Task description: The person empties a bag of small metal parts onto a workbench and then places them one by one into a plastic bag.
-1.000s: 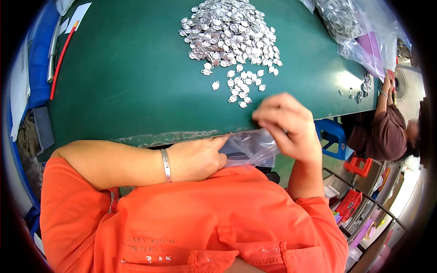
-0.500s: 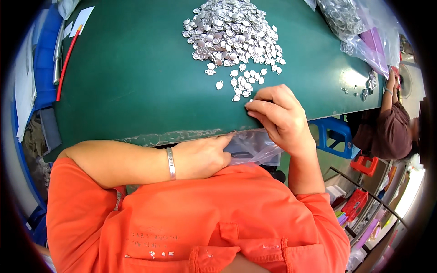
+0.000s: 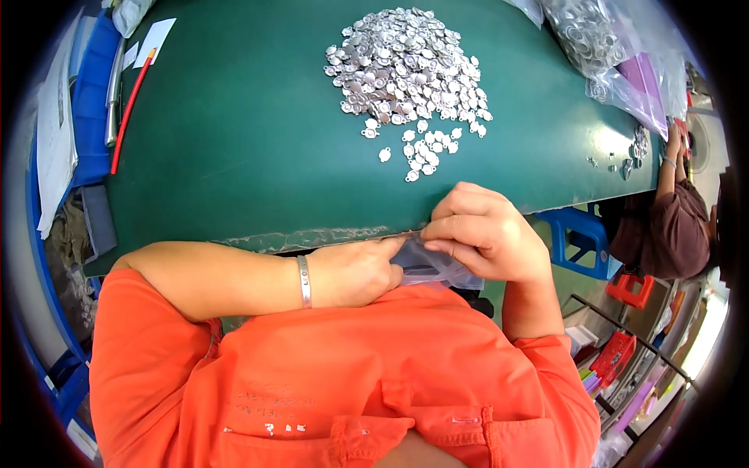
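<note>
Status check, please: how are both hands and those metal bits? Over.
Left hand at plastic bag, by green table. Right hand at bag, fingers bunched, grip unclear. Metal bits heaped on table; loose ones between heap and hands.

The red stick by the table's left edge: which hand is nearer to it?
Left. The left hand is at the near edge of the green table, right of the red stick; the right hand is farther right along that edge.
</note>
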Tool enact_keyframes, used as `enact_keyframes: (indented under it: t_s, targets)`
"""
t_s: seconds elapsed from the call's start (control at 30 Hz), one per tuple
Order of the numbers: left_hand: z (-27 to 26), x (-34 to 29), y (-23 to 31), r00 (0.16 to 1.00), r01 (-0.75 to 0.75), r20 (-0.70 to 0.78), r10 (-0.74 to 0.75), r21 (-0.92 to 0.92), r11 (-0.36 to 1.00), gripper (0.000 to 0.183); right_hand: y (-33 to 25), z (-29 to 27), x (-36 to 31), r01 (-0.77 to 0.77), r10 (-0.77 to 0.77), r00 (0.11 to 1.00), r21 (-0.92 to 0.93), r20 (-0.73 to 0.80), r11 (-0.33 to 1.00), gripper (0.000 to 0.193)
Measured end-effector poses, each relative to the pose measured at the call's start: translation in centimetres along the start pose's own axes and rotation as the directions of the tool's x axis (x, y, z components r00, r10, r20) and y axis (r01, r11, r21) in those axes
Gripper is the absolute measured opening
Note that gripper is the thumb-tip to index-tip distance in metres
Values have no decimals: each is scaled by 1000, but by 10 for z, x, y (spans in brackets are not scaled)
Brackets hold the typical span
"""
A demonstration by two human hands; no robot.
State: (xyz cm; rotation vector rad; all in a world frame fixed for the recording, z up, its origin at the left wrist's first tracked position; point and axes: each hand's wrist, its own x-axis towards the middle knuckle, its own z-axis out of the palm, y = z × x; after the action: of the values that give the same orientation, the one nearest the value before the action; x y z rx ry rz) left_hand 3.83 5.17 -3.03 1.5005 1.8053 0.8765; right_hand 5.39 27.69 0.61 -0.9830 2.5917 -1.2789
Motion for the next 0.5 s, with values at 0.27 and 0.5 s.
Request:
enact_keyframes:
  t_s: [0.27,0.5]
  targets:
    - [3,-2,-1,997,-40,-59,47,114,993,17,4,7,3,-114,51,960,-217,-276,970,20]
    - [4,-1,-1,998,-24,-52,28,84,996,16,6,6,12,-177,134,943,-118,-306,977,17]
